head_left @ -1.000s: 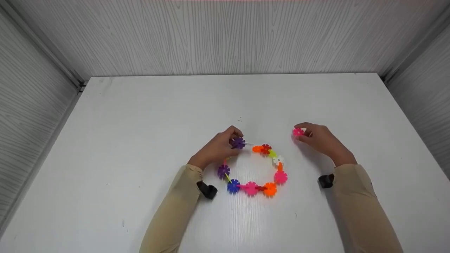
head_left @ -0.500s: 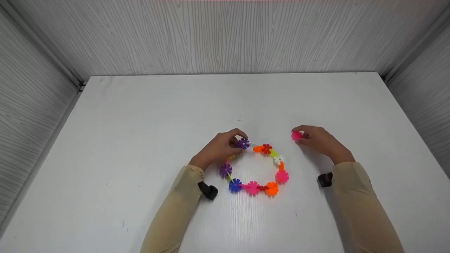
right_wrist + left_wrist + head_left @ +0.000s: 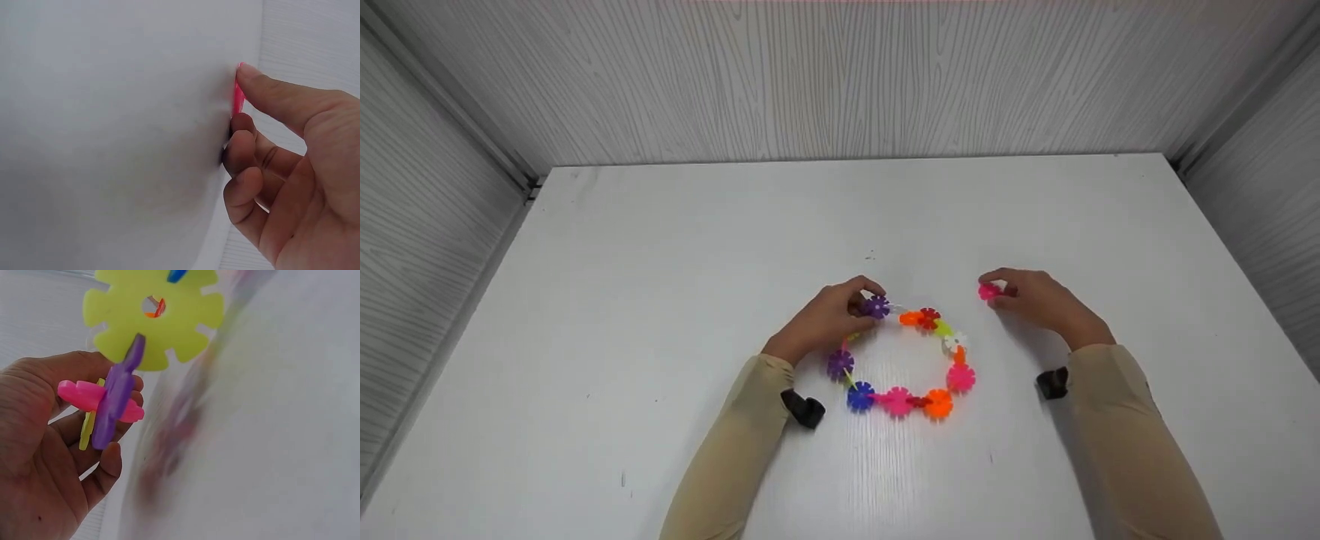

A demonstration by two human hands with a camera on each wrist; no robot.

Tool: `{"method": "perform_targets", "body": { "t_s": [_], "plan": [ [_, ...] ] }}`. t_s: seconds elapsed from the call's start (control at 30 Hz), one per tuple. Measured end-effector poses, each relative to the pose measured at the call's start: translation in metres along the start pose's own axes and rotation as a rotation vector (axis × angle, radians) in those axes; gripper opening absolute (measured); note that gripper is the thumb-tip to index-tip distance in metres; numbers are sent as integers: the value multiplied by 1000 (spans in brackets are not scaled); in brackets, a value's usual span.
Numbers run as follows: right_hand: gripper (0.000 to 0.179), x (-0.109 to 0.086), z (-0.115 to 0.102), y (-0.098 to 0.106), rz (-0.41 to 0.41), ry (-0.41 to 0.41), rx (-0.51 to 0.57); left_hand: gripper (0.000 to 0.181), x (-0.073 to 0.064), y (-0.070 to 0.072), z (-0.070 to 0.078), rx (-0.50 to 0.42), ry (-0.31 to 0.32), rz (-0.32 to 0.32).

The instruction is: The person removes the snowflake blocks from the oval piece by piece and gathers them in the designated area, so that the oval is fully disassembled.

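A string of notched plastic snowflake discs in mixed colours lies as a ring on the white table, with an orange disc point(image 3: 937, 404) on its near side. At the ring's far left, my left hand point(image 3: 826, 316) holds a purple disc point(image 3: 877, 307); a clear or white disc juts from it towards the orange end piece point(image 3: 910, 319). Whether those two touch is unclear. A yellow disc point(image 3: 188, 323) looms close in the left wrist view. Right of the ring, my right hand point(image 3: 1039, 301) pinches a single pink disc point(image 3: 988, 292), seen edge-on in the right wrist view.
The white table point(image 3: 697, 225) ends at a grey wood-grain back panel point(image 3: 840, 82), with side panels left and right. Black wrist straps point(image 3: 804, 409) sit on both sleeves.
My right hand has come slightly left and nearer with the pink disc. The left hand has shifted a little right, bringing the purple disc and its clear neighbour closer to the orange end.
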State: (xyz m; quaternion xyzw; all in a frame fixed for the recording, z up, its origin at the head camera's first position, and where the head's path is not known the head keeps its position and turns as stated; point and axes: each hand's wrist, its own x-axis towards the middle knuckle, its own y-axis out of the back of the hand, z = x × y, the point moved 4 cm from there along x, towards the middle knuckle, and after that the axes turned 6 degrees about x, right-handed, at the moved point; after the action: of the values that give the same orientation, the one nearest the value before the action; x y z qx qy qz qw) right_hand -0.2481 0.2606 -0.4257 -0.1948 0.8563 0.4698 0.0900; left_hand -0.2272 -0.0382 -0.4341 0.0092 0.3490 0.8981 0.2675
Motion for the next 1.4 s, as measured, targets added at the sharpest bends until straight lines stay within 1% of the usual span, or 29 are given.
{"method": "perform_targets", "body": {
  "t_s": [0.13,0.27,0.5,0.63,0.77,0.97,1.1,1.23,1.4],
  "plan": [
    [47,-1,-4,1,11,22,-49,35,0,0,-1,-4,-13,-3],
    [49,-2,-9,2,29,34,-66,34,0,-1,-3,-2,-21,-3],
    [56,-6,-14,2,67,59,-41,34,0,-1,-1,15,-34,4],
    [62,-9,-23,1,98,93,-19,34,-1,-1,0,22,-30,5],
    [60,-11,-34,-1,122,111,17,35,-1,1,1,21,-22,10],
    [57,-13,-50,-6,121,136,58,33,1,0,2,2,-20,11],
    [56,-15,-58,-10,112,194,82,34,2,0,2,7,-14,18],
    [57,-16,-63,-16,105,232,79,36,2,-1,3,21,-13,21],
    [54,-18,-70,-23,86,240,65,36,3,-2,4,26,-8,19]
  ]
}}
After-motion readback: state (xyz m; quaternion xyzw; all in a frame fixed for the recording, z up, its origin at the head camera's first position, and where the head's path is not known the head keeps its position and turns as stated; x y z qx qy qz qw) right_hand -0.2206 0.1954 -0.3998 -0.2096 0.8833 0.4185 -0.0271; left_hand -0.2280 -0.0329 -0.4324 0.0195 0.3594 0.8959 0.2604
